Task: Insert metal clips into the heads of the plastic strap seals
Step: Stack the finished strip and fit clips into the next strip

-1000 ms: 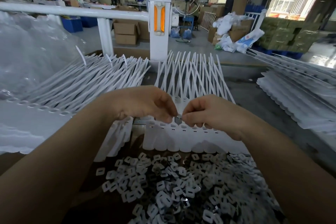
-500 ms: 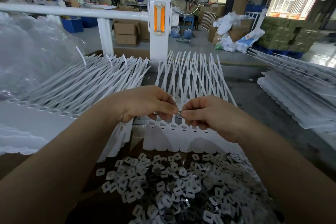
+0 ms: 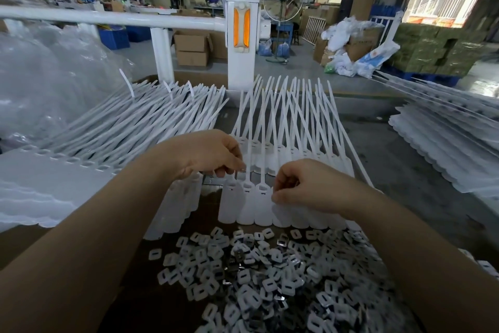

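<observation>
Many white strap seals [image 3: 283,170] lie fanned across the bench, tails pointing away from the hands and heads toward them. My reading: this keeps every head slot within reach of the fingers without moving the arms.

Beyond the left hand, a second batch of seals [image 3: 140,127] lies stacked at an angle, heads in a line. Whether it is finished or still waiting, I cannot tell.

Nearest the body, below both hands, a loose heap of clips [image 3: 270,273] is spread out. It is probably kept there so that either hand can drop straight down to take one.

Left hand [image 3: 208,154]: fingers curled, tips pinched together just above a seal head and against a strap tail. It looks to be holding something small, possibly a clip, but the item is too small to confirm.

Right hand [image 3: 307,186]: fingers curled, tips on the edge of the seal row beside the three heads showing between the hands. It seems to steady the row; whether it truly pinches a seal is unclear.

Judgement: the step in hand is seating a clip in one of those middle heads.
</observation>
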Tool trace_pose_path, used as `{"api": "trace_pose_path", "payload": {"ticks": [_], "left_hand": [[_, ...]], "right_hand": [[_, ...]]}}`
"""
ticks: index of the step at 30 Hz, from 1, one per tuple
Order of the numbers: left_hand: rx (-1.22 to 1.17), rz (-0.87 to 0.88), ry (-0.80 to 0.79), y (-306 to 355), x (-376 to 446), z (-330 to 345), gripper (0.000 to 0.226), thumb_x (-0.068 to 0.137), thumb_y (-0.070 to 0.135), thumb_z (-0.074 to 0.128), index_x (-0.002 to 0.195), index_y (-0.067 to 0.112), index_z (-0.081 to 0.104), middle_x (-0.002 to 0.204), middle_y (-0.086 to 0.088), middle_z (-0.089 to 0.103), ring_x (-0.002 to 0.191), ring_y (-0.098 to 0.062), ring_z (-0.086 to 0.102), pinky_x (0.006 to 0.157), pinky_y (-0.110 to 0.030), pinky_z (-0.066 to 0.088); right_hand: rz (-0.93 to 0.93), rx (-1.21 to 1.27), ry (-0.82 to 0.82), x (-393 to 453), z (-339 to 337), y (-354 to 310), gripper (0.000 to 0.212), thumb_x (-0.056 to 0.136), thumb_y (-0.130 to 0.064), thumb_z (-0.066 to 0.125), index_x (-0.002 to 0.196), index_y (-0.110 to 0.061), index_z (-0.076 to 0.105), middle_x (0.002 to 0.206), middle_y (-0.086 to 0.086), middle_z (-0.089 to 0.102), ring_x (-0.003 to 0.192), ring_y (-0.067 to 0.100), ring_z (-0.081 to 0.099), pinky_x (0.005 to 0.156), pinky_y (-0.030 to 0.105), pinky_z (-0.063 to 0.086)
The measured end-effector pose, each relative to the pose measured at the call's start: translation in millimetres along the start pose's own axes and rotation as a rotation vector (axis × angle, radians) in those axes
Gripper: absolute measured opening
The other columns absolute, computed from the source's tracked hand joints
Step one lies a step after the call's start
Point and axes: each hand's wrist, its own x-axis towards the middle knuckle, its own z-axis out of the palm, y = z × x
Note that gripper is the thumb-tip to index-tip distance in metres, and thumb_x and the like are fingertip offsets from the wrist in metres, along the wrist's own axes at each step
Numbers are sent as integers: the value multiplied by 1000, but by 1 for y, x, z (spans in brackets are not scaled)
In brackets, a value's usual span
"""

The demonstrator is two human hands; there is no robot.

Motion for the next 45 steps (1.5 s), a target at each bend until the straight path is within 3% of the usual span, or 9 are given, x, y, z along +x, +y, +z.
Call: {"api": "trace_pose_path", "payload": {"ticks": [4, 9, 15, 20, 25, 30, 35, 40, 45], "left_hand": [[47, -63, -35, -8, 4, -2, 7, 89, 16, 68, 83, 12, 69, 63, 3, 70, 52, -4, 61, 53, -20, 48], [-1, -97, -54, -14, 7, -5, 8, 88, 12, 70, 85, 5, 71, 76, -9, 75, 63, -13, 68, 54, -22, 52], [173, -88, -71, -10, 5, -3, 11, 90, 20, 69, 82, 12, 71, 60, 3, 70, 45, -1, 58, 46, -15, 46], [238, -75, -52, -8, 5, 2, 9, 90, 22, 69, 84, 14, 67, 54, 6, 66, 43, 1, 56, 44, -15, 44], [253, -59, -45, -9, 6, 2, 10, 90, 21, 69, 84, 14, 66, 60, 3, 67, 50, -5, 58, 46, -16, 46], [217, 9, -61, -9, 6, 0, 7, 91, 22, 66, 86, 18, 68, 58, 11, 64, 44, 4, 52, 56, -20, 41], [297, -16, -67, -6, 6, 1, 17, 88, 28, 70, 74, 20, 67, 46, 16, 57, 43, 4, 50, 58, -23, 38], [376, -25, -99, -4, 5, -1, 17, 91, 28, 67, 77, 20, 66, 58, 12, 58, 43, 3, 49, 52, -17, 37], [348, -31, -95, -6, 6, 0, 19, 89, 32, 69, 83, 14, 72, 71, 3, 67, 56, -5, 53, 59, -19, 44]], "right_hand": [[15, 25, -21, 0, -3, 0, 8, 81, -26, 76, 83, -25, 69, 76, -10, 66, 67, 1, 59, 60, 19, 45], [14, 26, -17, 2, -3, 0, 9, 80, -26, 77, 81, -26, 69, 75, -10, 65, 65, 0, 58, 59, 18, 43], [10, -2, -16, 4, -2, -1, 10, 80, -28, 77, 81, -27, 68, 73, -12, 63, 61, -2, 56, 56, 15, 42], [9, 1, -18, 4, -3, 0, 10, 80, -27, 77, 80, -27, 68, 72, -13, 63, 60, -3, 56, 55, 14, 41], [11, 4, -19, 4, -3, 0, 9, 81, -25, 77, 81, -26, 68, 70, -14, 61, 59, -3, 55, 53, 13, 40], [7, -12, -29, 4, -3, 0, 8, 82, -25, 76, 82, -25, 68, 72, -13, 62, 61, -2, 55, 53, 13, 40], [5, -20, -37, 5, -4, 0, 8, 82, -25, 76, 82, -26, 67, 75, -12, 63, 64, -1, 57, 55, 13, 41], [0, -23, -36, 6, -4, 1, 9, 82, -26, 76, 81, -27, 67, 75, -13, 63, 63, -1, 56, 53, 12, 40], [-8, -39, -27, 5, -3, 3, 9, 81, -27, 76, 80, -29, 67, 75, -13, 63, 63, -3, 57, 53, 12, 39]]}}
